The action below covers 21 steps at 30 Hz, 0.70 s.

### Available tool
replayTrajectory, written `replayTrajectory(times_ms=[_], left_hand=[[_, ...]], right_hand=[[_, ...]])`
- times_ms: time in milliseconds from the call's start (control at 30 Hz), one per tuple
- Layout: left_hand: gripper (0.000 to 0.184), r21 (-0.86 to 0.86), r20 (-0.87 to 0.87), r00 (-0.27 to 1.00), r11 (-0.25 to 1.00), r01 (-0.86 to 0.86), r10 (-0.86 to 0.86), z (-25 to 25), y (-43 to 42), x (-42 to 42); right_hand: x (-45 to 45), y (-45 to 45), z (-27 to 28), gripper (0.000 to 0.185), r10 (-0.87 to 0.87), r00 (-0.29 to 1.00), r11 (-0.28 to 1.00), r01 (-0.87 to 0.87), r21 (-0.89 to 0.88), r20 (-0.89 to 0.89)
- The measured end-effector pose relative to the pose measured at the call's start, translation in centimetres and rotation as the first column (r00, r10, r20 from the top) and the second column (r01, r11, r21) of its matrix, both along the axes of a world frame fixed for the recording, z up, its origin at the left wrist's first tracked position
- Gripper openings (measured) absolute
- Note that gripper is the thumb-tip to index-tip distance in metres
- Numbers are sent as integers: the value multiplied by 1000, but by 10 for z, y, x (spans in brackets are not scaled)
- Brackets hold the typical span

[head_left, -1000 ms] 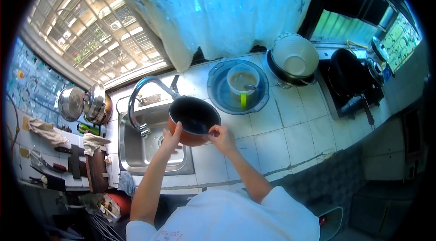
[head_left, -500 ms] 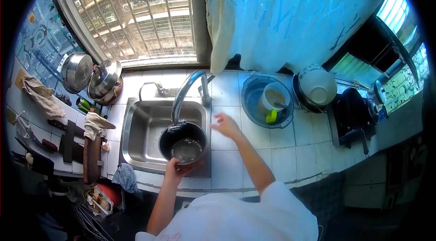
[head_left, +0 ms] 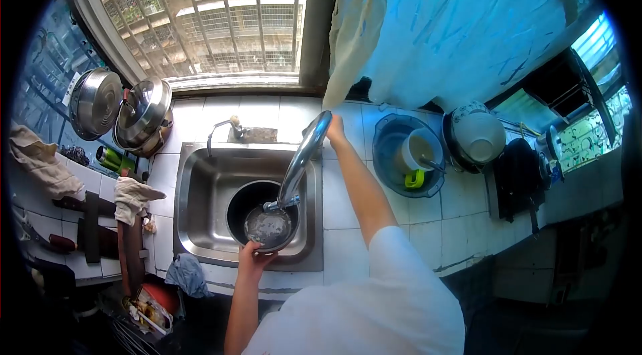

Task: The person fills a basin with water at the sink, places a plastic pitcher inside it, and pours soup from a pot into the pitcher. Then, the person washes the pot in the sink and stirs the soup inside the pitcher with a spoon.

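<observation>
The step in hand, as judged from the hands' positions, is work on the pot at the faucet. The pot is within the sink, toward its right side, its mouth below the spout outlet; whether its base bears on the sink floor cannot be determined. The left hand is closed on the near rim, thumb at the edge and fingers against the outer wall. The right hand is raised behind the spout near the faucet's base; its fingers are partly hidden, so its grip cannot be confirmed. Any move from this position would call for a firm left hold, a near-level rim and clearance from the spout. The pot is round and deep, with a dark interior and a thin, lighter rim. A pale, glinting patch at the bottom appears to be shallow water; a running stream cannot be verified. To the right of the sink, a blue basin bears a pale container; a bowl sits beyond it.
</observation>
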State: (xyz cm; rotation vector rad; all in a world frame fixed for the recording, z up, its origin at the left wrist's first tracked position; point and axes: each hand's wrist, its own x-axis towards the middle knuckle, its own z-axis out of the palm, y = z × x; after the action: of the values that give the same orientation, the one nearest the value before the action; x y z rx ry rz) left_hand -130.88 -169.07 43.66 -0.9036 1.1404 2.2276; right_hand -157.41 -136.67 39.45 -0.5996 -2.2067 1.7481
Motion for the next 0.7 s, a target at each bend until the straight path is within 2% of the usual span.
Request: replayTrajectory(times_ms=[67, 200, 233, 267, 400, 500, 700], left_hand=[[43, 30, -8, 1000, 1000, 8, -8, -5, -1, -2], [46, 58, -29, 999, 998, 19, -17, -7, -1, -3], [50, 85, -30, 999, 996, 18, -15, -7, -2, -2], [49, 94, -22, 1000, 995, 21, -19, -10, -3, -1], [48, 110, 11, 1000, 994, -29, 28, -11, -1, 0], [44, 159, 43, 998, 986, -41, 35, -14, -1, 1], [44, 64, 25, 1000, 998, -11, 9, -7, -2, 1]], right_hand=[[-7, 4, 2, 18, 118, 984, 993, -115, -28, 131], [-31, 13, -27, 16, 187, 978, 982, -185, -34, 87], [-37, 12, -29, 18, 175, 977, 984, -176, 2, 126], [-41, 11, -31, 20, 131, 977, 989, -118, -84, 170], [-45, 16, -33, 21, 185, 957, 976, -206, 76, 225], [-42, 15, -28, 22, 183, 961, 979, -198, 52, 208], [-33, 10, -19, 20, 161, 963, 987, -158, -29, 217]])
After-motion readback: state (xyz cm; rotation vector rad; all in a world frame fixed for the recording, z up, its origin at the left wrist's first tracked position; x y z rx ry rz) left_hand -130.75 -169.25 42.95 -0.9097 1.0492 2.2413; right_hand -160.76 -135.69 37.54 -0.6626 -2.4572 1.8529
